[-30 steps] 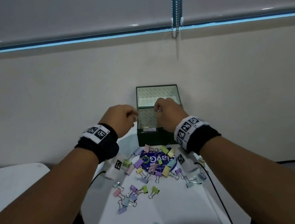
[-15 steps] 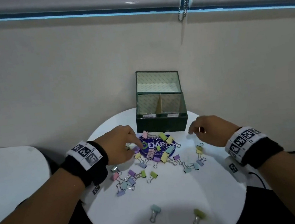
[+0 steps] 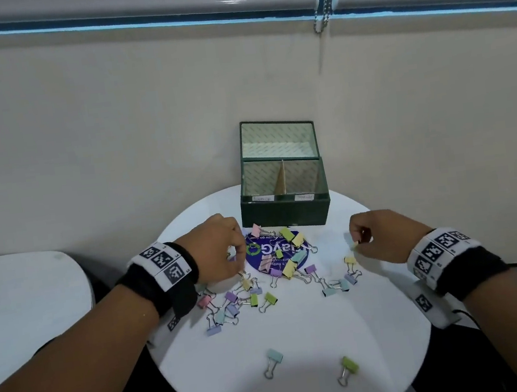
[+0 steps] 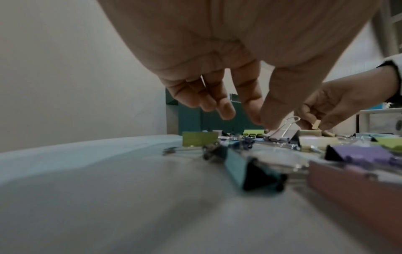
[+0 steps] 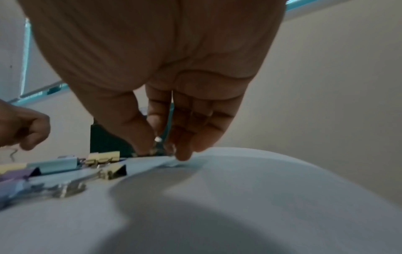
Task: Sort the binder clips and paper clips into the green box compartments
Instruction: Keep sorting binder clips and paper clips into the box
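The round white table (image 3: 287,338) is backed by a wall; the green box (image 3: 286,212) stands at its far edge, lid raised, with two front compartments split by a divider. Binder clips (image 3: 256,293) are scattered from the box front to mid-table over a blue sticker (image 3: 266,253). Two clips, a blue clip (image 3: 272,361) and a green clip (image 3: 348,368), lie apart near the front rim, with bare surface around them. A second white table (image 3: 27,309) is seen to the left.

The left hand (image 3: 217,254) is held over the pile's left edge, fingers curled downward, thumb and forefinger nearly closed; whether anything is gripped cannot be told. The right hand (image 3: 377,236) is lowered right of the pile; a small yellow clip (image 3: 355,244) is pinched between thumb and forefinger, one fingertip touching the tabletop.
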`<action>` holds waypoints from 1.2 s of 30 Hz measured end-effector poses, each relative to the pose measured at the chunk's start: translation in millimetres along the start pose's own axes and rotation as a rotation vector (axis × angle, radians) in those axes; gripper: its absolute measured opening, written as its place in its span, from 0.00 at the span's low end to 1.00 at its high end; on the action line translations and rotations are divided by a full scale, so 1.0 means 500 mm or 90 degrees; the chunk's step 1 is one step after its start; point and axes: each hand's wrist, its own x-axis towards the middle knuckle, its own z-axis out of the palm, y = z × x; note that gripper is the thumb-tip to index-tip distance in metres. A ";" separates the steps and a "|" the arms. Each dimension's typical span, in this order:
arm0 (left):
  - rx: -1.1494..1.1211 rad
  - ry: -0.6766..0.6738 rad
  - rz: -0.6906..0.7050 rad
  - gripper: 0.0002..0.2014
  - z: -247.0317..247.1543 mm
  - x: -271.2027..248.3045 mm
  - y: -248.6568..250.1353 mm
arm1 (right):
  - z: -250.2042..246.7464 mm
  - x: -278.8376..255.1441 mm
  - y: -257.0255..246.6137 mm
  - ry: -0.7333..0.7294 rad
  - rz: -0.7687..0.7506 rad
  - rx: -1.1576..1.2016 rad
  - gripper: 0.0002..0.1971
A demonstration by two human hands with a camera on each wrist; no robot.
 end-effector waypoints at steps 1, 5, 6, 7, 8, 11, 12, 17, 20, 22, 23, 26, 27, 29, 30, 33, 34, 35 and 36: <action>-0.012 0.004 0.004 0.05 -0.001 -0.002 0.002 | -0.003 -0.003 0.003 0.020 0.006 0.036 0.11; -0.038 -0.041 0.016 0.04 0.006 -0.008 0.004 | -0.012 -0.012 0.002 0.052 0.054 0.381 0.11; -0.035 -0.052 0.014 0.04 0.007 -0.008 0.004 | -0.013 -0.012 0.000 0.040 0.084 0.458 0.10; -0.033 -0.060 0.009 0.05 0.008 -0.007 0.005 | -0.014 -0.011 -0.002 0.020 0.113 0.511 0.09; -0.035 -0.065 0.006 0.06 0.010 -0.007 0.005 | -0.014 -0.011 -0.006 -0.006 0.135 0.538 0.06; -0.041 -0.085 -0.003 0.06 0.011 -0.006 0.006 | -0.010 -0.007 -0.021 -0.077 0.104 0.358 0.04; -0.043 -0.087 -0.004 0.06 0.011 -0.006 0.006 | -0.004 -0.005 -0.025 -0.089 0.074 0.226 0.04; -0.103 -0.025 0.015 0.08 -0.001 -0.010 0.005 | 0.013 0.002 -0.049 -0.119 0.033 -0.003 0.03; -0.155 0.012 -0.005 0.09 -0.005 -0.018 0.007 | 0.006 0.007 -0.044 -0.110 0.037 0.053 0.05; -0.147 0.003 -0.001 0.08 -0.005 -0.019 0.013 | -0.007 0.008 -0.040 -0.078 0.054 0.153 0.07; -0.140 -0.018 0.001 0.09 -0.007 -0.018 0.018 | -0.013 0.008 -0.039 -0.074 0.082 0.265 0.07; -0.114 -0.109 0.012 0.15 -0.009 -0.015 0.031 | -0.027 0.007 -0.038 -0.075 0.164 0.594 0.09; -0.104 -0.129 0.016 0.13 -0.010 -0.014 0.035 | -0.031 0.009 -0.041 -0.062 0.175 0.629 0.09; -0.109 -0.159 0.013 0.06 -0.010 -0.017 0.039 | -0.040 0.019 -0.056 -0.038 0.169 0.643 0.10; -0.113 -0.178 0.013 0.05 -0.009 -0.019 0.040 | -0.046 0.028 -0.068 -0.025 0.161 0.634 0.11; -0.051 -0.202 0.046 0.10 -0.001 -0.015 0.038 | -0.071 0.067 -0.118 0.022 0.129 0.598 0.12; -0.047 -0.201 0.055 0.11 -0.001 -0.013 0.039 | -0.080 0.084 -0.138 0.040 0.120 0.597 0.12; -0.050 -0.202 0.060 0.12 -0.001 -0.012 0.040 | -0.088 0.101 -0.161 0.055 0.112 0.602 0.11; -0.053 -0.203 0.061 0.13 0.000 -0.011 0.040 | -0.096 0.119 -0.186 0.061 0.105 0.609 0.10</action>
